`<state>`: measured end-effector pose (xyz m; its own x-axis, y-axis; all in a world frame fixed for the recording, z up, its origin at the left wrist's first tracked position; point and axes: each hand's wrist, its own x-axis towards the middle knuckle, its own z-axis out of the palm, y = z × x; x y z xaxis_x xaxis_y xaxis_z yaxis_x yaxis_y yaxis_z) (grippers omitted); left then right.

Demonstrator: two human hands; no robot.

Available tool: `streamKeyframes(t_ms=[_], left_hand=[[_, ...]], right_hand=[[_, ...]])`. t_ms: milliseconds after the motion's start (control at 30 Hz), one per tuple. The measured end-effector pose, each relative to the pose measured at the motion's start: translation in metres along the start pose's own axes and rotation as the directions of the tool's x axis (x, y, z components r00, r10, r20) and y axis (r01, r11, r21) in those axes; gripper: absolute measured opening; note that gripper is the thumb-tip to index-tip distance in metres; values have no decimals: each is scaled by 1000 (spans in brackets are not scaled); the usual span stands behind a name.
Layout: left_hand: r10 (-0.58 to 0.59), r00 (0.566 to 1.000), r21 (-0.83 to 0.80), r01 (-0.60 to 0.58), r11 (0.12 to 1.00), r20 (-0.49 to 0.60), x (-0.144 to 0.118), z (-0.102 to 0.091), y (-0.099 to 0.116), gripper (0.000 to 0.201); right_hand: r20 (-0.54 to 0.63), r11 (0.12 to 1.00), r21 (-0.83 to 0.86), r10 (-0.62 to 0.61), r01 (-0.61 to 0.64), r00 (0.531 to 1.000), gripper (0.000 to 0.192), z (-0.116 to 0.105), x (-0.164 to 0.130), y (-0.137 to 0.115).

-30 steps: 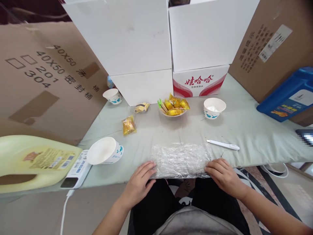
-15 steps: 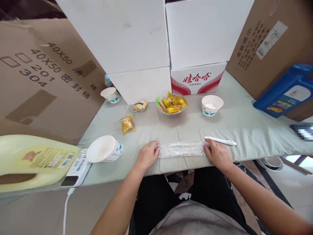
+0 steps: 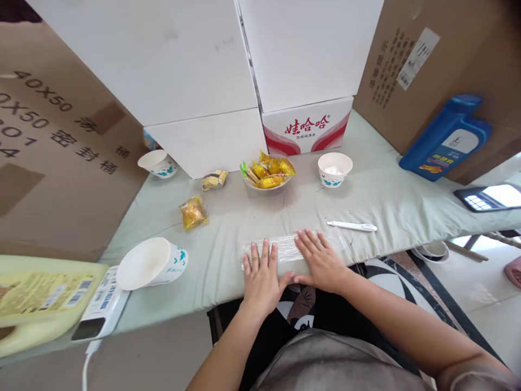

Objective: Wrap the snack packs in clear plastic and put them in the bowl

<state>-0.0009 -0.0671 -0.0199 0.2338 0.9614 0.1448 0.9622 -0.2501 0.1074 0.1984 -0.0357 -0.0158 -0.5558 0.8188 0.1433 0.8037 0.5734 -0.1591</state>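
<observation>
A strip of clear plastic film (image 3: 287,248) lies folded flat along the table's front edge. My left hand (image 3: 262,274) rests on its left part, palm down with fingers spread. On the middle and right of the film lies my right hand (image 3: 321,259), also flat with its fingers stretched out. The two thumbs meet or nearly meet. Both hands cover parts of the film. Beyond my right hand is a white pen-like cutter (image 3: 352,226), touched by neither hand.
Behind are a bowl (image 3: 271,187) of yellow-wrapped snacks, a paper cup (image 3: 334,169) with white contents, and snack packets (image 3: 194,212). A larger paper cup (image 3: 152,264), power strip (image 3: 103,304) and yellow jug (image 3: 49,298) stand left. A blue bottle (image 3: 445,138) and phone (image 3: 488,196) are right.
Both hands have left the film's two ends and moved inward, opening flat on top of it. The view has shifted, with the phone now showing more fully at right.
</observation>
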Motion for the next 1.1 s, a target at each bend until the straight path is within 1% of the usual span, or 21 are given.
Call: streamKeyframes(t_ms=[100,167,200,233,267,333,367,400,433,500,567,633,667,733,767,800,867,933,967,1033,1100], left_hand=[[-38,999,9,38,999,-7,-9,1,-12,80],[-45,999,1,45,999,-15,-9,-2,-16,80],[-46,999,-4,46,999,-15,-7,-4,-17,79],[-40,999,-12,40,999,-11,-3,-6,-17,77],[-22,1000,-23,22,999,-4,2,-8,-17,73],[45,999,-47,-45,998,3,15,-15,-15,58],[74,997,-54,-75,996,-9,22,-19,-12,49],[82,996,-56,-84,995,-34,28,-23,-8,41],[64,996,-55,-68,996,-69,32,-27,-2,34],[-1,993,-73,-7,997,-115,34,-32,12,25],[-12,996,-123,1,992,-87,29,-34,28,22],[66,997,-190,-73,979,-44,21,-33,38,25],[119,992,-229,-125,965,-41,18,-31,40,27],[198,977,-320,-215,923,-84,12,-29,36,30],[214,969,-373,-245,895,-123,11,-27,31,30],[210,964,-426,-262,866,-165,10,-25,26,29],[143,960,-525,-254,813,-242,8,-20,15,25],[19,959,-610,-197,767,-284,5,-13,9,22],[-48,956,-647,-159,746,-289,4,-9,7,22],[-157,946,-698,-93,710,-285,1,-1,8,25],[-195,938,-709,-70,701,-285,-1,3,9,33]], right_hand=[[-55,992,-77,98,-103,994,97,-7,-27,25],[-98,988,-108,104,-114,990,96,-12,-47,38],[-116,988,-111,93,-106,989,90,-14,-56,42],[-134,990,-103,84,-98,987,79,-16,-65,45],[-157,992,-84,78,-92,985,64,-17,-73,45],[-218,997,-26,70,-77,974,34,-21,-86,43],[-254,998,7,65,-66,965,26,-23,-91,40],[-290,998,39,53,-43,956,22,-27,-94,37],[-323,997,70,31,-8,946,20,-32,-95,33],[-357,985,143,-39,96,933,18,-46,-93,24],[-336,937,258,-143,236,931,21,-65,-86,15],[-261,839,415,-263,353,929,23,-86,-74,5],[-216,778,495,-320,386,922,24,-96,-67,1],[-134,678,623,-399,390,907,24,-112,-51,-4],[-99,650,666,-410,366,907,23,-116,-40,-5],[-72,638,696,-394,329,916,21,-118,-29,-5],[-35,649,725,-299,230,954,17,-113,-1,-2],[-9,689,713,-170,126,985,16,-98,31,2],[8,723,686,-110,74,994,16,-88,48,4],[70,812,583,-17,-27,997,18,-67,78,4],[130,893,441,41,-95,991,24,-47,98,1]])
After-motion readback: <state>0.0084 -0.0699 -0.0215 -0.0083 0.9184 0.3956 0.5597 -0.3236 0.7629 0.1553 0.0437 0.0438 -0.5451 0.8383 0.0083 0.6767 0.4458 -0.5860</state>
